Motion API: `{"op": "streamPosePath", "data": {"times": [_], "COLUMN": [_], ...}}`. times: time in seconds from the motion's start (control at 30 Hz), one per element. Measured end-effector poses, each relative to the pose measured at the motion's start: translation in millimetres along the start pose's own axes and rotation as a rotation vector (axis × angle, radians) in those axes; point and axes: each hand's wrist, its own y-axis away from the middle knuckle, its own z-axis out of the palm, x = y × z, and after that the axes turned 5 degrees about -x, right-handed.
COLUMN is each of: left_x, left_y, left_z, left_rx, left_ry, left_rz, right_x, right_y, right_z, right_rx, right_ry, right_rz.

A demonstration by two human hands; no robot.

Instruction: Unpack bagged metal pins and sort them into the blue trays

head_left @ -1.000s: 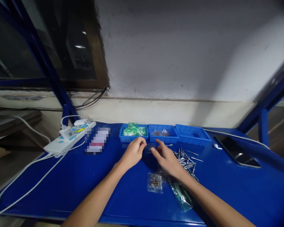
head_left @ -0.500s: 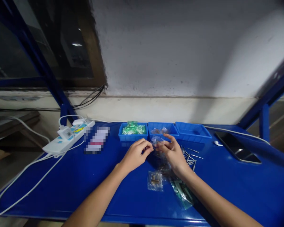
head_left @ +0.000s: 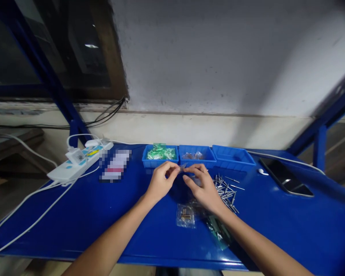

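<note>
My left hand (head_left: 161,179) is closed in a pinch on the edge of a small clear plastic bag (head_left: 183,167). From the other side my right hand (head_left: 202,186) meets the same bag, index fingertip against it and thumb a little lower. What the bag contains is too small to make out. Just below the hands lies a clear packet of brass-coloured screws (head_left: 185,217). A green-tinted plastic bag (head_left: 218,232) rests partly under my right forearm. Beside my right hand is a loose pile of thin metal pins (head_left: 226,193).
Behind the hands stand a blue bin of green-and-clear packets (head_left: 160,164), a blue bin with small clear packets (head_left: 197,161) and another blue bin (head_left: 234,164). A phone (head_left: 286,178) and white earbud (head_left: 263,172) lie right. A white power strip (head_left: 77,163) with cables sits left.
My right hand has turned, its raised fingers coming down and in against the bag. Both hands have drawn closer together, and more of the metal pins shows. The view has shifted slightly.
</note>
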Motion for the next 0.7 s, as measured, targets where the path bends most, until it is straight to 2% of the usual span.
{"op": "streamPosePath", "data": {"times": [0.1,0.2,0.27,0.37,0.43,0.5,0.6,0.7], "left_x": [5,7,7,5,3,0,-5,-7], "left_y": [4,6,5,3,0,-2,-4,-2], "left_z": [0.6,1.9,3.3,5.7,7.0,7.4,6.3,4.5], "left_rx": [-0.046,-0.119,-0.130,-0.113,-0.096,-0.087,-0.075,-0.038], "left_ry": [-0.220,-0.311,-0.262,-0.020,0.151,0.236,0.165,-0.084], "left_rz": [0.173,0.235,0.190,-0.008,-0.167,-0.257,-0.219,-0.074], "right_x": [0,4,7,9,9,9,10,11], "right_y": [-4,-6,-6,-5,-3,-2,-2,-4], "right_z": [-1,1,1,-1,-3,-3,-1,0], "right_rx": [-0.111,-0.108,-0.054,0.031,0.036,0.019,0.018,0.027], "right_ry": [-0.331,-0.465,-0.400,-0.148,0.008,0.111,0.202,0.173], "right_rz": [0.161,0.168,0.113,-0.035,-0.167,-0.266,-0.277,-0.147]}}
